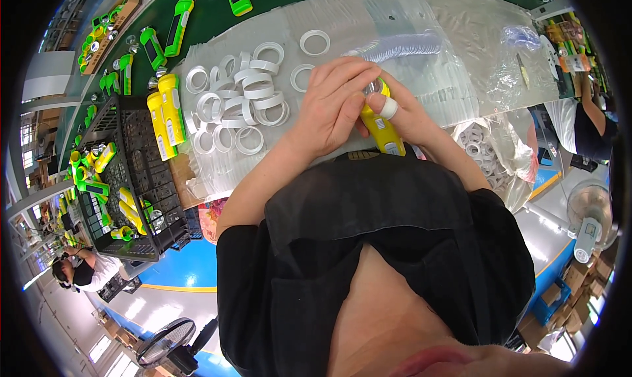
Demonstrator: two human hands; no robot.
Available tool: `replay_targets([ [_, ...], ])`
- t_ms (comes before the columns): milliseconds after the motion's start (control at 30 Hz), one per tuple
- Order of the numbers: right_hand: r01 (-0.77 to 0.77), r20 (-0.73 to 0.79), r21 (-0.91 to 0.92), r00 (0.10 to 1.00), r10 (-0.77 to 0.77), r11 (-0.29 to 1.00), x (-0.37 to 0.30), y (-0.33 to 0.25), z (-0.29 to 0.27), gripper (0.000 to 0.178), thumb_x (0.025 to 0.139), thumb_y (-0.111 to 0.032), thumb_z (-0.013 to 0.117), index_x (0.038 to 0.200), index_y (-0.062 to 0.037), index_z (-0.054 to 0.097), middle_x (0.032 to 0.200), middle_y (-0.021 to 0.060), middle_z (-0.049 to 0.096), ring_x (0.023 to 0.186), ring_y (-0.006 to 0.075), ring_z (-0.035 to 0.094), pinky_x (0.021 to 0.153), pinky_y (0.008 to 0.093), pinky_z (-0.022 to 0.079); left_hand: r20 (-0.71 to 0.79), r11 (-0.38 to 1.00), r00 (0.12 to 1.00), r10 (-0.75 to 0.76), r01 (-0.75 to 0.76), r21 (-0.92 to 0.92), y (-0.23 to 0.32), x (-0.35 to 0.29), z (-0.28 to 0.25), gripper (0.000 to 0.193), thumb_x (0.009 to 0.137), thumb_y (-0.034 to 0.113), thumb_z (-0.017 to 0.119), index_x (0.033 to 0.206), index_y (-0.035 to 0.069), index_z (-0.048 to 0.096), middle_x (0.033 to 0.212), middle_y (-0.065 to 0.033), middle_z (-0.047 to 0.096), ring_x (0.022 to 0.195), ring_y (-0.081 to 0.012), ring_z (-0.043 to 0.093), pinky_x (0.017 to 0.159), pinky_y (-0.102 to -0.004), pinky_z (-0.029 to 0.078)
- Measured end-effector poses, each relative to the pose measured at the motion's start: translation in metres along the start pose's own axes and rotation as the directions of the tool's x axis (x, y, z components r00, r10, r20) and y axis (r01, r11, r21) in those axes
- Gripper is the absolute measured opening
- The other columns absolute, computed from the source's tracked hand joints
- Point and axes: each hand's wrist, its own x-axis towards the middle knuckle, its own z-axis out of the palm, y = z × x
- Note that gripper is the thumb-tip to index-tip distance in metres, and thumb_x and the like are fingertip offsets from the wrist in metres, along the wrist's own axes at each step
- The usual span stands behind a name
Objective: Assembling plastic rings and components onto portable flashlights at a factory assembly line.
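Note:
A yellow flashlight stands tilted close to my body, its shiny head end pointing away from me. My right hand is wrapped round its upper part; a white band circles the thumb. From the left, my left hand closes over the head end, fingers together, hiding most of it. Many white rings lie heaped on the plastic-covered work mat, left of my left hand. Two loose rings, one of them a white ring, lie apart near my left fingers. Beyond my hands stretches a row of clear discs.
Two yellow flashlights lie left of the rings, beside a black crate holding more flashlights. Several green flashlights rest on the green bench. A bag of white rings sits at right. A co-worker is at far right.

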Motion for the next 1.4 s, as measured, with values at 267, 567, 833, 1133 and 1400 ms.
replay_targets([
  [267,-0.001,0.013,0.119,1.0,-0.001,0.993,0.008,0.004,0.002,0.043,0.097,-0.031,0.054,0.131,-0.0096,0.04,0.089,0.0088,0.058,0.068,0.0181,0.059,0.062,0.0308,0.048,-0.031,0.999,0.999,0.005,-0.004,0.046,0.003,0.001,-0.001,0.036,0.098,0.014,0.04,0.123,-0.002,0.06,0.13,-0.0154,0.056,0.123,-0.036,0.049,0.104,-0.0424,0.036],
  [567,0.372,-0.051,-0.064,0.926,-0.375,0.926,0.04,0.003,-0.008,0.034,0.092,-0.024,0.056,0.12,-0.0074,0.046,0.082,0.0103,0.058,0.066,0.0166,0.056,0.063,0.0312,0.046,0.116,0.734,0.897,-0.427,0.269,0.624,-0.081,0.035,-0.028,0.053,0.085,0.036,0.067,0.131,0.011,0.057,0.118,-0.015,0.061,0.107,-0.0327,0.058,0.09,-0.042,0.048],
  [833,0.432,-0.045,-0.074,0.899,-0.436,0.899,0.055,0.003,0.003,0.031,0.091,-0.012,0.059,0.12,-0.0085,0.048,0.086,0.0066,0.059,0.067,0.0119,0.057,0.063,0.0274,0.048,-0.019,0.824,0.836,-0.549,0.537,-0.181,-0.073,0.039,-0.056,0.048,0.08,0.015,0.076,0.124,0.01,0.059,0.103,-0.0062,0.063,0.093,-0.0185,0.065,0.079,-0.0298,0.054],
  [1133,0.409,-0.052,-0.125,0.907,-0.418,0.904,0.079,0.013,0.009,0.036,0.094,-0.012,0.059,0.126,-0.0077,0.044,0.094,0.0054,0.059,0.073,0.0112,0.059,0.062,0.0261,0.05,-0.216,0.99,0.972,-0.092,0.113,0.088,0.001,0.021,-0.062,0.033,0.065,0.015,0.087,0.096,0.012,0.075,0.107,-0.0069,0.061,0.089,-0.0196,0.06,0.069,-0.0301,0.048],
  [1400,0.468,0.015,-0.139,0.882,-0.471,0.873,0.071,0.002,-0.003,0.05,0.096,-0.024,0.059,0.14,-0.0096,0.04,0.121,0.0088,0.058,0.114,0.0204,0.056,0.095,0.0355,0.048,-0.119,0.975,0.989,-0.084,0.107,0.195,0.004,0.026,-0.067,0.032,0.065,0.02,0.086,0.094,0.015,0.075,0.105,-0.0048,0.061,0.088,-0.0207,0.057,0.069,-0.0328,0.047],
])
